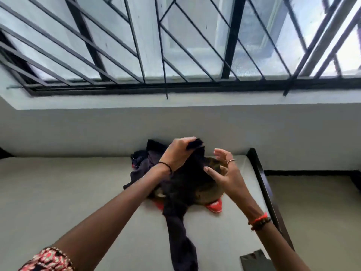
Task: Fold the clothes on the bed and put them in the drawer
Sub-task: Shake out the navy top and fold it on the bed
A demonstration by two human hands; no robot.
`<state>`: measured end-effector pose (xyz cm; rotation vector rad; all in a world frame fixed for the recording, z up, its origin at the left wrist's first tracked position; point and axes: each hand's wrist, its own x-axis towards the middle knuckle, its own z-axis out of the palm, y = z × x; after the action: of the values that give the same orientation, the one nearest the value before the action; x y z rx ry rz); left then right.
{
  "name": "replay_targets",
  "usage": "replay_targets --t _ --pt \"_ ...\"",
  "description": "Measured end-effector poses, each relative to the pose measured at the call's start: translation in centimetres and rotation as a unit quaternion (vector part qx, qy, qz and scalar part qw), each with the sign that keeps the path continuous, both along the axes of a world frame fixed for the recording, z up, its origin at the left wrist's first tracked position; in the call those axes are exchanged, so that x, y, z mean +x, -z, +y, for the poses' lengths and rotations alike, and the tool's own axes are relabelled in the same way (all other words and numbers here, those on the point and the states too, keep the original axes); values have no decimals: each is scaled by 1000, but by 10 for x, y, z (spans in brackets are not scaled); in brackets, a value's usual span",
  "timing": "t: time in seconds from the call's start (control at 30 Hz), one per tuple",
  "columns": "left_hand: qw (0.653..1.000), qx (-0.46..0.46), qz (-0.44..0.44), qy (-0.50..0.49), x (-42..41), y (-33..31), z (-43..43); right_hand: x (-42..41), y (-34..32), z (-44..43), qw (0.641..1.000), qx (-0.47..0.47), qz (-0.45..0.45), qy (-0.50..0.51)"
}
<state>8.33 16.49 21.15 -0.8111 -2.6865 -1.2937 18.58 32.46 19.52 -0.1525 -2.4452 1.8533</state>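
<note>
Clothes point(175, 184) lie heaped on the bed point(58, 192) at twelve o'clock from us, hard against the wall under the barred window point(175, 45). Our left hand point(178, 152) pinches the top edge of a dark garment point(179, 227), its grip closed on the cloth, and the fabric trails down toward six o'clock. Our right hand point(227, 173) hovers just beside it at three o'clock, fingers spread wide. Red cloth point(214, 206) peeks from beneath the heap.
</note>
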Motion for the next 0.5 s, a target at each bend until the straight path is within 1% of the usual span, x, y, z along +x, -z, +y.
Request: replay_targets --t 0.1,0.17,0.27,0.4,0.5 --pt "996 76 13 -40 -6 -90 -2 -15 -58 -1 998 37 44 -41" --pt "992 100 36 -72 -6 -146 1 -23 -89 -7 995 50 74 -52" --pt "983 129 74 -105 -1 -231 4 -29 -137 -13 991 41 116 -43" --pt "977 142 111 -113 9 -303 3 -21 -171 -16 990 48 133 -9" --pt "972 167 130 -101 24 -343 -1 -8 -181 -15 988 96 119 -27"
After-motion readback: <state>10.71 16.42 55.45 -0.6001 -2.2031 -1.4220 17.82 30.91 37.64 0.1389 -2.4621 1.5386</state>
